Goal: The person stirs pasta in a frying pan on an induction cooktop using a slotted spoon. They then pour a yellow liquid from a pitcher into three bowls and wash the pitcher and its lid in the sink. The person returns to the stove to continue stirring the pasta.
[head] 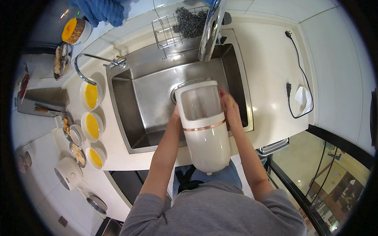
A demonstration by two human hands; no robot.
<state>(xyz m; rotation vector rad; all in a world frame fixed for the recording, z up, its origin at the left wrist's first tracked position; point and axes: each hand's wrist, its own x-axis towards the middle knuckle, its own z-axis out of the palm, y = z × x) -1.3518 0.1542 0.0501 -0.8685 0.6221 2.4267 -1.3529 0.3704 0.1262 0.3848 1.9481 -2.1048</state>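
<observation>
A cream-coloured countertop blender or soy milk maker with a clear window and a copper-coloured band lies tilted across the sink's front edge. Its windowed end points into the stainless steel sink and its rounded base towards my body. My left hand grips the left side, with most of its fingers hidden behind the appliance. On the other side, my right hand presses against the wall near the window, its fingertips slightly blurred. Below the far end, part of the drain shows.
A chrome tap hangs over the sink beside a wire rack. Left of the sink stand a thin curved faucet and bowls of yellow liquid. A power cord lies on the right counter.
</observation>
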